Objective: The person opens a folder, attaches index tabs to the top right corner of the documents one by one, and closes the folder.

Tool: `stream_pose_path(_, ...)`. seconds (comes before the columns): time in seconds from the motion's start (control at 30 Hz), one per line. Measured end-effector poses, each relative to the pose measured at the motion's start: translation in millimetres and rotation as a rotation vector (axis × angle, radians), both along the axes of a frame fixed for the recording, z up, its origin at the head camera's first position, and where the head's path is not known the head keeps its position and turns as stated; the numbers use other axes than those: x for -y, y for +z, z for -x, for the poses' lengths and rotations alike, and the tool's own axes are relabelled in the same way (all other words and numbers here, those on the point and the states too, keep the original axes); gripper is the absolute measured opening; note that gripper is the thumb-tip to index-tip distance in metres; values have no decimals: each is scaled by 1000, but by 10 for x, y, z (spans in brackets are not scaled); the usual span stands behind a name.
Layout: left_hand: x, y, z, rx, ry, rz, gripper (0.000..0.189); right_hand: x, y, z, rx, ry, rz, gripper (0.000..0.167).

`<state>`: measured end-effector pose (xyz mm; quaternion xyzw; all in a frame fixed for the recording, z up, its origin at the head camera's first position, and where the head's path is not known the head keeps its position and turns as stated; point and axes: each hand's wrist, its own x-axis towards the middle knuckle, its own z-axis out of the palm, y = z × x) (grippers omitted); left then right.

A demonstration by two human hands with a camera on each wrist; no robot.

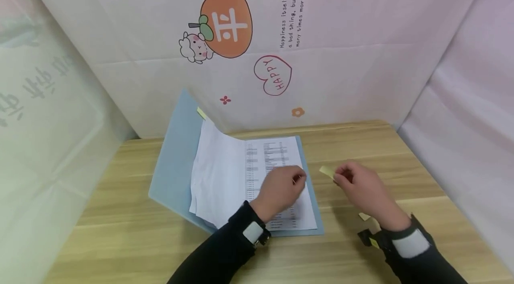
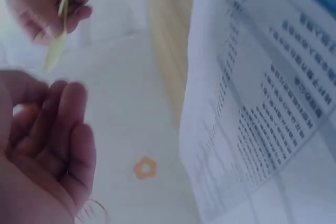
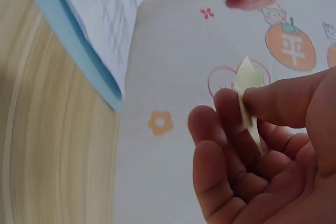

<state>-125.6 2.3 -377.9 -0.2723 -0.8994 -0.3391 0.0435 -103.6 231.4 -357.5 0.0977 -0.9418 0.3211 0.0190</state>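
Observation:
A light blue folder (image 1: pixel 170 159) lies open on the wooden table, its left cover tilted up. White sheets (image 1: pixel 221 172) lean toward that cover, and a printed page (image 1: pixel 295 152) with rows of text lies on the right side. Over this page hovers my left hand (image 1: pixel 282 189), fingers loosely curled with nothing visible between them. To the right of the folder, my right hand (image 1: pixel 367 190) pinches a small pale yellow sticky note (image 3: pixel 249 77) between thumb and index finger. One end of the note sticks out toward the left hand.
A yellow tab (image 1: pixel 201 113) shows at the top of the raised sheets. Small pale yellow pieces (image 1: pixel 364 216) lie on the table (image 1: pixel 120 230) beneath the right wrist, partly hidden. A white printed cloth (image 1: pixel 341 52) hangs behind and along both sides.

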Motion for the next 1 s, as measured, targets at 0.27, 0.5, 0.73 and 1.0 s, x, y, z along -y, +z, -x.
stream_pose_path(0.27,172,-40,118,259,136,-339,14,376,-9,137,-29,83,21,4)
stream_pose_path(0.5,240,-60,108,378,151,-495,18,543,-13,183,-35,106,15,5)
stream_pose_path(0.73,281,-55,126,404,174,-476,14,586,-33,240,-40,130,14,5)
stream_pose_path(1.0,305,-128,216,445,213,-343,19,601,-79,350,54,112,59,7)
